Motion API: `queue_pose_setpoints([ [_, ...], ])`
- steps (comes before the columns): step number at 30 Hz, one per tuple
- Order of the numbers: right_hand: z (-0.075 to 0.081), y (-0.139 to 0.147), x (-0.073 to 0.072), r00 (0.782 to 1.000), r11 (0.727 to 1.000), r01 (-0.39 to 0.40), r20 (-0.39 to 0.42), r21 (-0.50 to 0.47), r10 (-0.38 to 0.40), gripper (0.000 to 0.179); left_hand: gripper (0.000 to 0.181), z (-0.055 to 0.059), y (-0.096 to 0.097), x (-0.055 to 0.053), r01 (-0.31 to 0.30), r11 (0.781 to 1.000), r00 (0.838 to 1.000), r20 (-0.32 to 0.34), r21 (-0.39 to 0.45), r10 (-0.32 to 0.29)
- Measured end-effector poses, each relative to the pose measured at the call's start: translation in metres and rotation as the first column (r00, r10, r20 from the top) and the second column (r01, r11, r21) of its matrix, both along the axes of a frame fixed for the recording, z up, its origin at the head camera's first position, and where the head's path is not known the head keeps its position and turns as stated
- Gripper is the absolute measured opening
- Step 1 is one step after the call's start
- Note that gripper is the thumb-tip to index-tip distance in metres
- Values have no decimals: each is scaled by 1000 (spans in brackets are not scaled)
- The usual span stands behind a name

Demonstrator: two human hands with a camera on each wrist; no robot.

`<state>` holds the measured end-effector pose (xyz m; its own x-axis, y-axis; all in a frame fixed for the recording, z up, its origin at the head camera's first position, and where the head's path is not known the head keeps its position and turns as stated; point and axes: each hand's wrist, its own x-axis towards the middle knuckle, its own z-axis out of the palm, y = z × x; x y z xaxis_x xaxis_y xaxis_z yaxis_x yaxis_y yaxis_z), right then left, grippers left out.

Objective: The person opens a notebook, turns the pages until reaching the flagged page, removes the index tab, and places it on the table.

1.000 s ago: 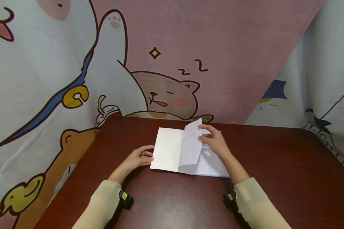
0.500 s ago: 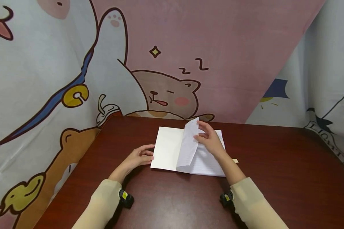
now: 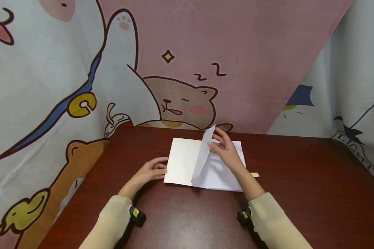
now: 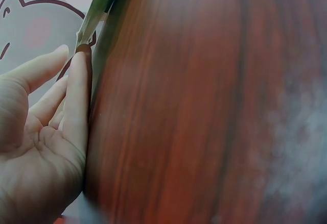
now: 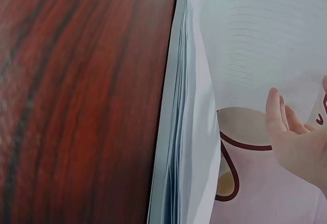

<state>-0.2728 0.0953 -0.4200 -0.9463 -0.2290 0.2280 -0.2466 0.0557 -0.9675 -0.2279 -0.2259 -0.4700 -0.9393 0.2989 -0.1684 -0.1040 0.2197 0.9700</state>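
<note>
A notebook lies open on the table, its blank white inner cover (image 3: 180,160) on the left and lined pages (image 3: 224,173) on the right. One loose page (image 3: 203,150) stands nearly upright near the spine. My right hand (image 3: 225,150) is to the right of that page, its fingertips touching the page near the free edge. In the right wrist view, the right hand (image 5: 301,142) has bent, spread fingers in front of the lined sheet (image 5: 255,35). My left hand (image 3: 149,170) rests at the cover's left edge, fingertips touching it with loosely bent fingers.
The dark red-brown wooden table (image 3: 299,193) runs back to a cartoon-printed cloth (image 3: 246,69). A pale yellow tab (image 3: 254,174) sticks out beyond the notebook's right side. The wrists carry black cameras, the left camera (image 3: 137,217) and the right camera (image 3: 244,216).
The lifted page has swung leftward and risen more upright as my right hand moved left. More of the lined page and the yellow tab now show. My left hand stays in place.
</note>
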Motion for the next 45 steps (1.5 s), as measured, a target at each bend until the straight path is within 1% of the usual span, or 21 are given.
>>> queue_pose_setpoints([
  [2,-1,0,0,1000,1000,-7,-23,-29,6,70,55,0,0,0,-1,1000,1000,2,5,1],
  [6,-1,1,1,999,999,-9,-38,-39,8,68,51,0,0,1,1,1000,1000,0,12,-1],
  [10,3,2,1,1000,1000,-7,-11,-11,6,64,47,0,0,2,-5,1000,1000,7,14,4],
  [15,7,5,-1,1000,1000,-9,14,1,9,61,47,2,1,3,-24,1000,1000,20,18,24],
  [23,20,14,-1,1000,999,-3,-10,44,3,58,47,3,1,2,-13,1000,1000,17,7,13],
  [32,26,25,-3,999,999,23,-37,41,-22,55,51,4,2,2,-26,999,999,31,20,25],
  [36,28,31,-3,999,999,29,-38,44,-27,57,50,3,2,1,-42,999,998,46,26,41],
  [45,26,43,-6,998,995,54,-32,84,-52,59,52,0,2,1,-26,999,999,33,37,25],
])
